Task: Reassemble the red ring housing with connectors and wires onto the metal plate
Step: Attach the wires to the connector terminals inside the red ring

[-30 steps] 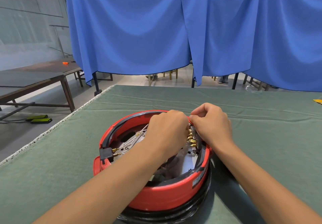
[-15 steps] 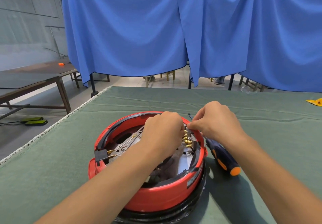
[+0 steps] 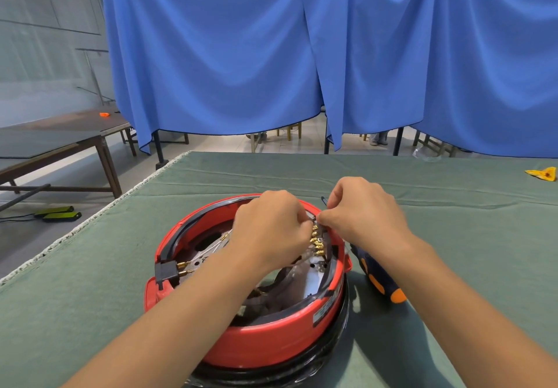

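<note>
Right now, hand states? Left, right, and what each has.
Left hand: fingers curled at the row of brass connectors; what it grips is hidden.
Right hand: pinching something small at the top of that row; too small to name.

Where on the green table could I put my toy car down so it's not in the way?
The green cloth is bare between the red ring housing and the far edge, and on the left between the housing and the white trim. It is crowded on the right, where the screwdriver lies against the housing under the right hand. A yellow scrap sits far right.
</note>
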Demonstrator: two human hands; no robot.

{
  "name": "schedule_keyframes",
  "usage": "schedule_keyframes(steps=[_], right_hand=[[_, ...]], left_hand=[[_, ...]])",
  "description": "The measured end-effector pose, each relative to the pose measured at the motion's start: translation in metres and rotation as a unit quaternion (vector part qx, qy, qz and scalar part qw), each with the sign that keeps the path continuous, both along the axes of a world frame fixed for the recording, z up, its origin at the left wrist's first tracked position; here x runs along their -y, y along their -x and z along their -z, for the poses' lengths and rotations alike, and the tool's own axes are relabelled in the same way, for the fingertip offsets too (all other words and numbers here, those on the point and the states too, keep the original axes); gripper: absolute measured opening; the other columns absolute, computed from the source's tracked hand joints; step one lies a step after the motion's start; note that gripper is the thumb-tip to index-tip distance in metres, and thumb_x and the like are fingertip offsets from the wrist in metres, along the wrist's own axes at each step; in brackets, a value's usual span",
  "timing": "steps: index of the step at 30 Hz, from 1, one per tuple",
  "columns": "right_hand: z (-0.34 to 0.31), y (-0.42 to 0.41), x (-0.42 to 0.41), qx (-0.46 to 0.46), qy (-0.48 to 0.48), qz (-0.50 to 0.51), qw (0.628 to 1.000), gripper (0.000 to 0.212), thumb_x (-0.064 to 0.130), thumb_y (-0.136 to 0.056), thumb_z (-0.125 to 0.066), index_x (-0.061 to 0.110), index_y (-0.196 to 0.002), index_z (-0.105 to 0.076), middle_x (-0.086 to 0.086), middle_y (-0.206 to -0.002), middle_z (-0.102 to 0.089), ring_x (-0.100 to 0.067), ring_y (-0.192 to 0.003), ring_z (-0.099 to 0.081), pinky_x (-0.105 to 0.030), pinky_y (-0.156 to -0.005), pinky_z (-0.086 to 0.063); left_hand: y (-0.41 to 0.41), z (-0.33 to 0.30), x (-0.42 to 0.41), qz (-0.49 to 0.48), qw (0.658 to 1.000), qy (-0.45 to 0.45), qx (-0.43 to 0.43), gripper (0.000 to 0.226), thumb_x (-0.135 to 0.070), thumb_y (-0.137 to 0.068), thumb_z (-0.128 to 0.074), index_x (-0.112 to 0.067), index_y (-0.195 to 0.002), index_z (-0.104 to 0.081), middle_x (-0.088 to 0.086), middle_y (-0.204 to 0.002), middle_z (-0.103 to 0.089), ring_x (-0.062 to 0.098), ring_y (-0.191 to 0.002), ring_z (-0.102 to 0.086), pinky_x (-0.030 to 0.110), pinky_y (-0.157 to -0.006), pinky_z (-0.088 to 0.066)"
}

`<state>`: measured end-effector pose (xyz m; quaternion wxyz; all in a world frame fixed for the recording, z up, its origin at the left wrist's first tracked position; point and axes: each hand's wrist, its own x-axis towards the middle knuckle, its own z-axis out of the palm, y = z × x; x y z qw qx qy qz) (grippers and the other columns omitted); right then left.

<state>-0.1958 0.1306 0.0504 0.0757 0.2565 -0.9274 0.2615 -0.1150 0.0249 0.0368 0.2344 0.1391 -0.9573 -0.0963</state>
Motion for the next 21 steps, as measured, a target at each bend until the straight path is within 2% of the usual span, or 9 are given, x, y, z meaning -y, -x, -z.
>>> schedule_keyframes(steps=[2, 4, 8, 11, 17, 21], right_hand=[[0.001, 0.003, 0.0, 0.032, -0.001, 0.003, 0.999, 0.011, 0.025, -0.077, -0.066, 0.015, -0.08, -0.069, -0.001, -0.079, -0.068, -0.024, -0.078, -0.062, -0.024, -0.05, -0.034], [0.003, 0.005, 0.001, 0.043, -0.001, 0.001, 0.999, 0.015, 0.028, -0.08, -0.062, 0.016, -0.082, -0.071, -0.001, -0.08, -0.07, -0.023, -0.079, -0.063, -0.025, -0.051, -0.036], [0.007, 0.007, 0.003, 0.083, 0.019, -0.027, 0.996, 0.021, 0.024, -0.086, -0.056, 0.017, -0.08, -0.075, -0.002, -0.079, -0.071, -0.023, -0.077, -0.064, -0.036, -0.067, -0.055], [0.008, 0.01, 0.003, 0.1, 0.041, -0.036, 0.994, 0.022, 0.021, -0.087, -0.055, 0.019, -0.078, -0.075, 0.0, -0.077, -0.07, -0.022, -0.078, -0.065, -0.04, -0.075, -0.056], [0.008, 0.006, 0.002, 0.074, 0.041, -0.035, 0.996, 0.024, 0.016, -0.085, -0.054, 0.013, -0.076, -0.076, -0.006, -0.077, -0.072, -0.022, -0.072, -0.064, -0.034, -0.062, -0.053], [0.007, 0.005, 0.002, 0.061, 0.031, -0.04, 0.997, 0.024, 0.01, -0.081, -0.052, 0.008, -0.077, -0.076, -0.01, -0.092, -0.074, -0.026, -0.075, -0.065, -0.039, -0.064, -0.057]], left_hand=[[-0.003, -0.002, 0.004, -0.016, 0.999, -0.032, -0.038, 0.021, -0.027, -0.083, -0.055, -0.016, -0.077, -0.073, -0.001, -0.08, -0.068, 0.022, -0.078, -0.061, 0.033, -0.066, -0.052], [-0.005, -0.003, 0.006, -0.038, 0.998, -0.036, -0.032, 0.021, -0.027, -0.086, -0.055, -0.018, -0.082, -0.073, -0.002, -0.086, -0.068, 0.021, -0.082, -0.061, 0.032, -0.069, -0.052], [-0.003, -0.002, 0.006, -0.053, 0.998, -0.044, -0.004, 0.019, -0.034, -0.089, -0.058, -0.021, -0.089, -0.072, -0.002, -0.088, -0.069, 0.021, -0.084, -0.062, 0.032, -0.072, -0.052], [-0.001, -0.001, 0.006, -0.049, 0.998, -0.037, -0.005, 0.018, -0.035, -0.09, -0.058, -0.023, -0.09, -0.072, -0.004, -0.089, -0.069, 0.018, -0.084, -0.062, 0.029, -0.068, -0.048], [0.009, -0.003, 0.007, -0.032, 0.998, -0.038, 0.023, 0.018, -0.026, -0.092, -0.058, -0.02, -0.089, -0.074, 0.001, -0.086, -0.071, 0.022, -0.081, -0.064, 0.03, -0.064, -0.046], [0.014, -0.004, 0.007, -0.021, 0.999, -0.01, 0.032, 0.018, -0.019, -0.09, -0.056, -0.013, -0.088, -0.074, 0.007, -0.084, -0.071, 0.028, -0.08, -0.063, 0.035, -0.069, -0.051]])
